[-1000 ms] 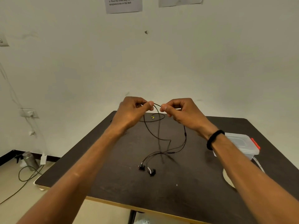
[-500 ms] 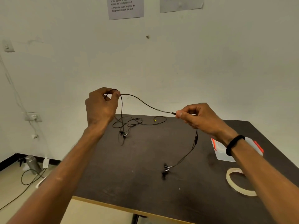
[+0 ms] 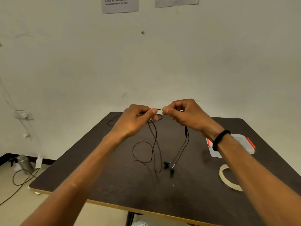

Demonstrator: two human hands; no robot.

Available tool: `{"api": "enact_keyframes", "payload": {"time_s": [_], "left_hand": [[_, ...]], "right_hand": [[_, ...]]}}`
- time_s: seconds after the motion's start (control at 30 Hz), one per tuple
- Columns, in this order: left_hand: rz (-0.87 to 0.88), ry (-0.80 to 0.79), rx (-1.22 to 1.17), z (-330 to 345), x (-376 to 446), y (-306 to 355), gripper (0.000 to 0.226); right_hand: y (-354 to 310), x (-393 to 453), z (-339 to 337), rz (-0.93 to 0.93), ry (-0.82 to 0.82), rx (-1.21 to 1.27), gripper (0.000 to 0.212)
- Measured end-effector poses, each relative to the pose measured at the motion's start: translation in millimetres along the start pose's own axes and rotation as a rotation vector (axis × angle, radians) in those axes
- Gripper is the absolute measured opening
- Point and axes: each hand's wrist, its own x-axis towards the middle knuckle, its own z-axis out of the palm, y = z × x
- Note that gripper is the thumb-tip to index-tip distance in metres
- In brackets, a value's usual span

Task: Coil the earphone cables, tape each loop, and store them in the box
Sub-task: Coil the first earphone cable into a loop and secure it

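Above the far middle of the dark table (image 3: 97,173), my left hand (image 3: 136,119) and my right hand (image 3: 184,114) both pinch a thin black earphone cable (image 3: 154,144), their fingertips almost touching. Loops of it hang from my left hand down to the table. From my right hand a doubled strand drops to the earbuds (image 3: 170,167), which rest on the table. Another black cable (image 3: 112,121) lies at the table's far left, partly behind my left hand. The clear box (image 3: 244,144) with red clips and a tape roll (image 3: 229,180) sit at the right.
The table's light front edge (image 3: 146,209) runs below my forearms. A white wall with paper sheets (image 3: 120,4) stands just behind the table. On the floor at left are a metal bottle (image 3: 24,163) and a loose cord (image 3: 21,180).
My hands were spread wide with the cable stretched between them; now they have come together again above the table, and more cable hangs in loops under my left hand.
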Motion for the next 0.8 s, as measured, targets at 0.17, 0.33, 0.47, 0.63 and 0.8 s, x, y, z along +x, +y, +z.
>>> {"api": "enact_keyframes", "payload": {"time_s": [0.17, 0.33, 0.47, 0.63, 0.8], "left_hand": [[-0.043, 0.104, 0.145, -30, -4, -10, 0.038], [-0.095, 0.193, 0.203, -47, -2, -18, 0.037], [-0.127, 0.3, 0.244, -51, -1, -24, 0.038], [-0.206, 0.42, 0.22, -65, -2, -43, 0.039], [-0.278, 0.408, 0.244, -53, -3, -49, 0.036]], "right_hand": [[11, -7, -6, 0.042, -0.055, 0.045, 0.029], [18, -12, -14, 0.068, -0.066, 0.064, 0.027], [24, -17, -24, 0.091, -0.06, 0.052, 0.028], [36, -26, -40, 0.119, -0.061, 0.057, 0.028], [52, -25, -40, 0.169, -0.073, 0.06, 0.022]]}}
